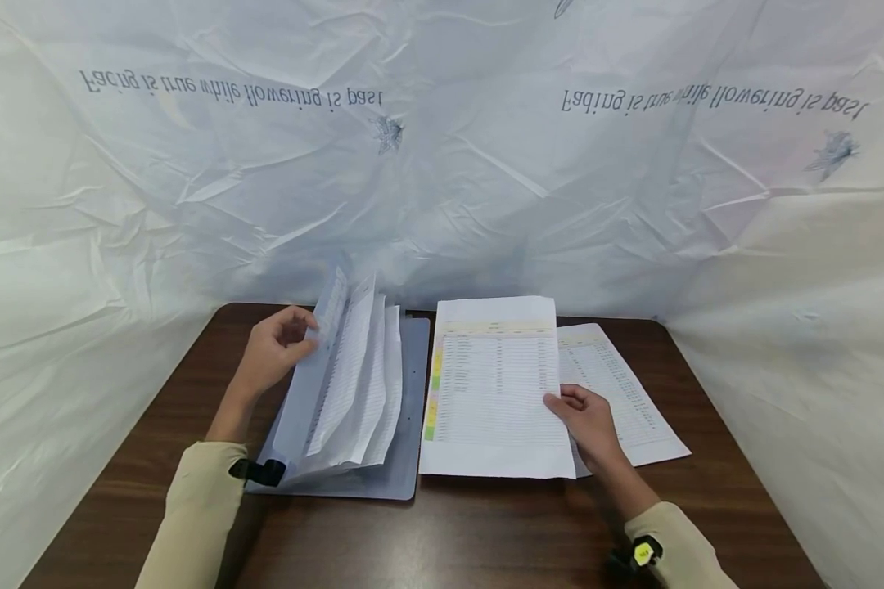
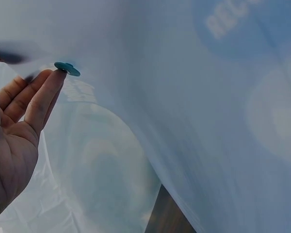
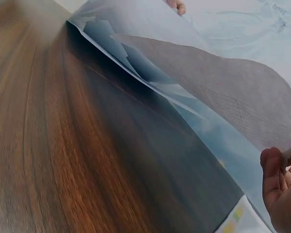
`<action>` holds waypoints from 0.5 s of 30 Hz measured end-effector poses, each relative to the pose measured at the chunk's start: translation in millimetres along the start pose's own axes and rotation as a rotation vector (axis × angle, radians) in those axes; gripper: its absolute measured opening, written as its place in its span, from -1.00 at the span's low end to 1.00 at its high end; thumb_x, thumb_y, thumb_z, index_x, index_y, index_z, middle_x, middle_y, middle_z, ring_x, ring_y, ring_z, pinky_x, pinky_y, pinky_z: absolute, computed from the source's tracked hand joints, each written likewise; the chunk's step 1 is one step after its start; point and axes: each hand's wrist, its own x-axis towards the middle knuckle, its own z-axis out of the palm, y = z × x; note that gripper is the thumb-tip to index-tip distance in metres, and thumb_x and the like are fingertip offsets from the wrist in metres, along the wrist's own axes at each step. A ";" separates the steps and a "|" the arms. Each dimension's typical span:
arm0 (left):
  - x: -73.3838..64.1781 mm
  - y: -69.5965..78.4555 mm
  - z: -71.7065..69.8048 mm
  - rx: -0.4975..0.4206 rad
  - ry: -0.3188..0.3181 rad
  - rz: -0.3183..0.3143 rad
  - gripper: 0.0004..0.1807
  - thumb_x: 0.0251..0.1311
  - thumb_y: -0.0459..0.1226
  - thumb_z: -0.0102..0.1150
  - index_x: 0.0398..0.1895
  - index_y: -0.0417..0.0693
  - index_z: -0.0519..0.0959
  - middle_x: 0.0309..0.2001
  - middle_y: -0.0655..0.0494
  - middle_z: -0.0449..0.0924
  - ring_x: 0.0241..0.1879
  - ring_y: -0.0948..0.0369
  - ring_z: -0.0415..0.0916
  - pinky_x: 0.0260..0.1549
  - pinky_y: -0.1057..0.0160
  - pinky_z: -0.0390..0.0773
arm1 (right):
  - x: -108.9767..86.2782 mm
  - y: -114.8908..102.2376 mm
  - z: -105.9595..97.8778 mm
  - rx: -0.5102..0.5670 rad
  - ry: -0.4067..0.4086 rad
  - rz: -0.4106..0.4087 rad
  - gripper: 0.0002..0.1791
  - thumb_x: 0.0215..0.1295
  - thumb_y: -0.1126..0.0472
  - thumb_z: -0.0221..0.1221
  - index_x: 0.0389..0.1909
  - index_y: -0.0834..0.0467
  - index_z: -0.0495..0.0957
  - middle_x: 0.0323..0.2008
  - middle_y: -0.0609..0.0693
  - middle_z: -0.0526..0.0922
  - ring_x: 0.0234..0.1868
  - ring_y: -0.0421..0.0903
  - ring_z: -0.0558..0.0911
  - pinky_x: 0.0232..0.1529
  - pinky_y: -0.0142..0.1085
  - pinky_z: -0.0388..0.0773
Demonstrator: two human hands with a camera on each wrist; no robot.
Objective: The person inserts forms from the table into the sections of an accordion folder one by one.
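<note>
A blue plastic document folder [image 1: 417,393] lies open on the left side of the table, with several printed sheets [image 1: 372,393] fanned upright inside it. My left hand [image 1: 271,348] holds up its translucent cover by the edge. In the left wrist view, a teal snap button [image 2: 67,69] sits at that hand's fingertips. A printed paper [image 1: 497,368] with coloured cells along its left side is pinched at its right edge by my right hand [image 1: 589,421]. In the right wrist view, the pinched paper [image 3: 223,92] shows its grey, shaded underside.
Another printed sheet [image 1: 615,384] lies slanted on the table, partly under the held paper. The dark wooden table [image 1: 354,540] is bordered at the back and sides by crinkled white sheeting [image 1: 471,188] with lettering.
</note>
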 end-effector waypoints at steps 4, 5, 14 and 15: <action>0.1 -0.6 0.8 -0.002 -0.002 0.002 -0.80 0.11 -0.60 0.28 -0.18 -0.41 0.56 -0.22 -0.16 0.61 -0.31 0.32 0.49 -0.32 0.44 0.51 | -0.8 -0.4 7.3 0.012 -0.017 0.004 -0.56 0.42 0.19 0.27 0.19 0.36 0.52 -0.08 0.21 0.70 -0.28 -0.11 0.73 -0.32 -0.31 0.66; 0.2 -0.7 0.9 -0.003 -0.002 0.002 -0.80 0.11 -0.60 0.28 -0.18 -0.41 0.56 -0.22 -0.16 0.61 -0.32 0.32 0.49 -0.33 0.44 0.51 | -0.9 -0.6 8.9 0.014 -0.021 0.004 -0.57 0.42 0.19 0.27 0.18 0.36 0.52 -0.08 0.21 0.70 -0.28 -0.10 0.73 -0.32 -0.30 0.66; 0.0 -0.9 1.0 -0.011 0.001 -0.001 -0.80 0.11 -0.59 0.28 -0.18 -0.42 0.56 -0.23 -0.16 0.61 -0.32 0.30 0.49 -0.34 0.42 0.51 | 1.6 1.1 21.8 0.031 -0.033 0.009 -0.63 0.40 0.24 0.27 0.13 0.35 0.56 -0.13 0.20 0.71 -0.31 -0.08 0.74 -0.34 -0.29 0.65; -0.1 -1.0 1.0 -0.012 0.001 -0.001 -0.80 0.11 -0.59 0.28 -0.19 -0.42 0.56 -0.23 -0.16 0.61 -0.32 0.31 0.49 -0.34 0.43 0.51 | 1.9 1.5 23.0 0.030 -0.034 0.010 -0.63 0.40 0.24 0.27 0.12 0.35 0.56 -0.14 0.19 0.72 -0.31 -0.08 0.74 -0.34 -0.30 0.65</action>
